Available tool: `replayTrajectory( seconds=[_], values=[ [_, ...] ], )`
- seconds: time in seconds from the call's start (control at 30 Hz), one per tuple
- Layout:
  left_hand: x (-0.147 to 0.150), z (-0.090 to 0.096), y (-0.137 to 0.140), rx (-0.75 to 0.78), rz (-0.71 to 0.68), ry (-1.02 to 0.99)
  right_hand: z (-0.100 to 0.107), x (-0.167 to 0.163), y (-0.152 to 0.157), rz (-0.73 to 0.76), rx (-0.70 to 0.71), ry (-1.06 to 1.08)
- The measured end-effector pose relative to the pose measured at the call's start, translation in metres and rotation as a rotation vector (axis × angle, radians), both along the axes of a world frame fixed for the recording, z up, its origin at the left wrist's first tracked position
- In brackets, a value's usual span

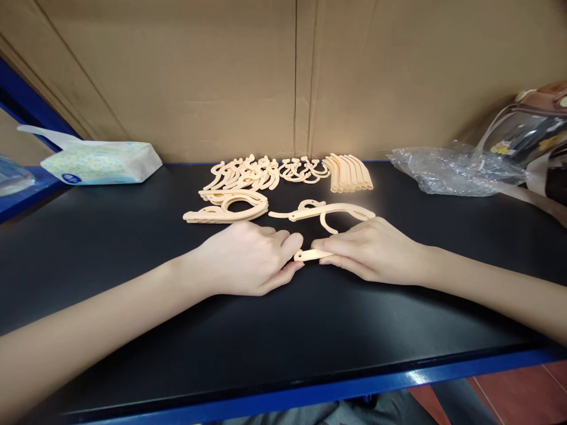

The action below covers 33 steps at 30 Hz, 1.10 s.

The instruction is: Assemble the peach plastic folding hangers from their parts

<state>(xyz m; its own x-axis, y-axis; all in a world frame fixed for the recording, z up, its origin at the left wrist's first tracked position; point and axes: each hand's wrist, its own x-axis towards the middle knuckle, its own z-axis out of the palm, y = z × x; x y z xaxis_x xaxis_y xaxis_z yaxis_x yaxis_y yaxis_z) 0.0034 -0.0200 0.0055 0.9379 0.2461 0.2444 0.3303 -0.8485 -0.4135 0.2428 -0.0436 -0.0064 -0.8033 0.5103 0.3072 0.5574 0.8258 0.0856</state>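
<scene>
Over the middle of the black table, a peach plastic hanger arm [312, 255] with a holed, rounded end lies between my two hands. My right hand [376, 251] is closed around it, thumb below and fingers above, hiding its far part. The thumb and forefinger of my left hand [257, 260] pinch at the holed end; the palm side is hidden, so anything else inside cannot be seen. Just beyond my right hand lie a loose hanger hook [328, 224] and a long curved hanger arm [336, 209]. Folded hangers [225, 217] are stacked beyond my left hand.
Along the back lie piles of slim curved hanger arms [245, 172], hanger hooks [303, 171] and broader arms [349, 173]. A tissue pack [106, 162] sits left. Right are a crumpled clear bag [452, 171] and a clear bottle [522, 133]. Cardboard [221, 77] stands behind.
</scene>
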Motion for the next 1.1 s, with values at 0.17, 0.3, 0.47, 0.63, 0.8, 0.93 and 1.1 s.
replayTrajectory(
  seconds=[0.17,0.3,0.47,0.63,0.8,0.93,1.1],
  values=[
    [0.0005,0.0005,-0.0002,-0.029,0.002,-0.007,-0.0004,0.0008,-0.0001,-0.009,-0.030,-0.009],
    [0.0009,0.0011,-0.0011,-0.072,0.008,-0.014,-0.0001,0.0008,0.0001,-0.012,-0.037,-0.017],
    [0.0003,0.0000,-0.0019,-0.116,0.024,-0.002,-0.0005,0.0010,0.0009,-0.007,-0.043,-0.011],
    [0.0003,-0.0014,-0.0023,-0.152,0.029,-0.011,-0.0001,0.0012,0.0015,-0.004,-0.057,-0.005],
    [0.0000,-0.0025,-0.0011,-0.163,0.021,-0.016,-0.0003,0.0006,0.0018,0.008,-0.036,-0.002],
    [0.0011,-0.0030,-0.0022,-0.158,-0.003,-0.035,-0.0027,0.0005,0.0014,0.034,0.045,-0.023],
    [0.0038,-0.0024,-0.0073,-0.235,-0.006,-0.028,-0.0002,-0.0021,-0.0008,0.068,0.133,-0.069]
  ],
)
